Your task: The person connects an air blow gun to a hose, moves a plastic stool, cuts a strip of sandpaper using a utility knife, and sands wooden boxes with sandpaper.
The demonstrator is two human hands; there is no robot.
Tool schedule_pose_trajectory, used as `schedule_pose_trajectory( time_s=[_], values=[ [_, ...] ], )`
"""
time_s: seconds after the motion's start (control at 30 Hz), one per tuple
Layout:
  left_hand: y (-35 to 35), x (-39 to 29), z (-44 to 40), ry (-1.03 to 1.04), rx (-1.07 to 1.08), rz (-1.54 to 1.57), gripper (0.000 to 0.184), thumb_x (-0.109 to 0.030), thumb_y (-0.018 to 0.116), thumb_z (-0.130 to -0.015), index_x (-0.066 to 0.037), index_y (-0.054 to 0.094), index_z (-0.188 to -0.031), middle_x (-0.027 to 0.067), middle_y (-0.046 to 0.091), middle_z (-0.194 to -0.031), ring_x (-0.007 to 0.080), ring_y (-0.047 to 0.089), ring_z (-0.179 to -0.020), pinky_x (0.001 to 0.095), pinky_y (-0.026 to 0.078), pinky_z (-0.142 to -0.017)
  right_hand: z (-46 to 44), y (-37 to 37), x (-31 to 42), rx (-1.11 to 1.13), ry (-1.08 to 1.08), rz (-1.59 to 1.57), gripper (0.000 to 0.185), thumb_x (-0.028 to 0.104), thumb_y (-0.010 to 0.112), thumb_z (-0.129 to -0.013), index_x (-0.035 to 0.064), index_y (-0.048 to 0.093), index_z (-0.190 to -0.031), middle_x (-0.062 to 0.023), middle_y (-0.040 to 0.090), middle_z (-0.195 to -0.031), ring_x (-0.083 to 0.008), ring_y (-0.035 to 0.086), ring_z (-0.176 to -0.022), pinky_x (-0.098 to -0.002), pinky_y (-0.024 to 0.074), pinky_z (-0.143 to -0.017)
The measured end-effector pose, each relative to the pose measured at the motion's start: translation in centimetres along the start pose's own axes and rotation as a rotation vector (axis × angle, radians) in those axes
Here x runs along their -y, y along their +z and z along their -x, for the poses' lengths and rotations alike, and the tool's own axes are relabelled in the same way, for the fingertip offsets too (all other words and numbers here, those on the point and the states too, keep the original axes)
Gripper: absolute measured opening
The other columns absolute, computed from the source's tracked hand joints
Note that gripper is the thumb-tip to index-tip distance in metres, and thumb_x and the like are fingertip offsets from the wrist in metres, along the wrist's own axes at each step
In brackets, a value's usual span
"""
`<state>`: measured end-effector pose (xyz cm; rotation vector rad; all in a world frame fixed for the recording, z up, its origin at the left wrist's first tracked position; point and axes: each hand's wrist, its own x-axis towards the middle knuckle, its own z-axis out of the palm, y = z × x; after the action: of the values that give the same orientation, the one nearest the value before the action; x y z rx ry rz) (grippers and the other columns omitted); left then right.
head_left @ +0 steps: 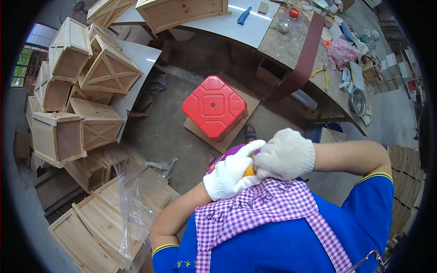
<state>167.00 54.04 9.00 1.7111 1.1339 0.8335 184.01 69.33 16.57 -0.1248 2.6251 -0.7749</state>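
Note:
My left hand [232, 175], in a white knit glove, is at the chest of the checked apron [259, 204], its fingers bent round something small and orange-yellow [249, 171]. Against it, my right hand [287, 155], in a cream knit glove, is closed, its fingertips hidden behind the glove. What it grips cannot be made out. Purple patterned cloth [230, 154] shows just beyond the gloves. In front of me a red plastic stool [213, 105] stands on a flat cardboard sheet [252, 102].
Wooden crates [68, 136] are stacked at the left, with wooden panels and clear plastic wrap [132, 214] below them. A workbench [287, 43] at the upper right holds a blue cutter [244, 16], yellow-handled pliers [325, 75] and a metal bowl [358, 102].

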Motion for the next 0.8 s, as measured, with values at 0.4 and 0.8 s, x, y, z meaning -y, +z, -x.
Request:
schedule_pose_trajectory(
  time_s=[0.4,0.8],
  values=[
    [-0.5,-0.9,0.0,-0.090,-0.211,-0.061,0.044,-0.043,0.069,-0.092,0.000,0.067,-0.097,0.0255,0.054,-0.142,0.0414,0.069,-0.103,0.0425,0.056,-0.087,1.2,3.8,-0.9,-0.419,0.168,-0.649,0.024,0.021,0.060,-0.095,0.0044,0.065,-0.112,-0.0168,0.070,-0.102,-0.0353,0.070,-0.094,-0.0423,0.0565,-0.083],
    [-1.1,0.3,-0.6,-0.082,0.030,0.203,0.058,-0.037,0.062,-0.098,0.002,0.052,-0.139,0.0265,0.050,-0.146,0.0397,0.056,-0.128,0.0431,0.043,-0.110,2.2,2.0,-1.2,-0.529,-0.038,-0.501,0.031,0.029,0.063,-0.099,0.0125,0.070,-0.125,-0.0119,0.072,-0.107,-0.0286,0.070,-0.096,-0.0387,0.0563,-0.083]
  ],
)
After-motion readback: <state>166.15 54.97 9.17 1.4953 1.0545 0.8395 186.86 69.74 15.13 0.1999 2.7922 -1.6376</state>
